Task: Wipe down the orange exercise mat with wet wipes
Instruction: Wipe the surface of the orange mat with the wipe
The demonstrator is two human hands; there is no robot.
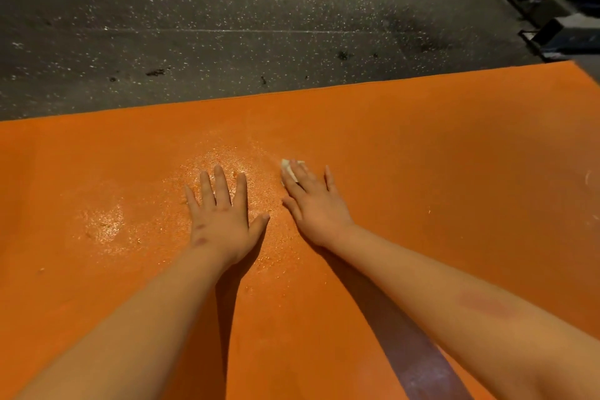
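Observation:
The orange exercise mat (438, 146) covers the lower two thirds of the head view, lying flat on the floor. Wet glistening patches show near its middle and to the left of my hands. My left hand (224, 214) lies flat on the mat with straight, spread fingers and holds nothing. My right hand (313, 201) presses a small white wet wipe (290, 169) onto the mat with straight fingers. Only the wipe's far edge shows beyond my fingertips; the hand hides the remainder.
Dark speckled floor (227, 10) lies beyond the mat's far edge. A grey metal frame with a foot (565, 32) stands at the top right corner. A dark purple stripe (418, 354) crosses the mat under my right forearm.

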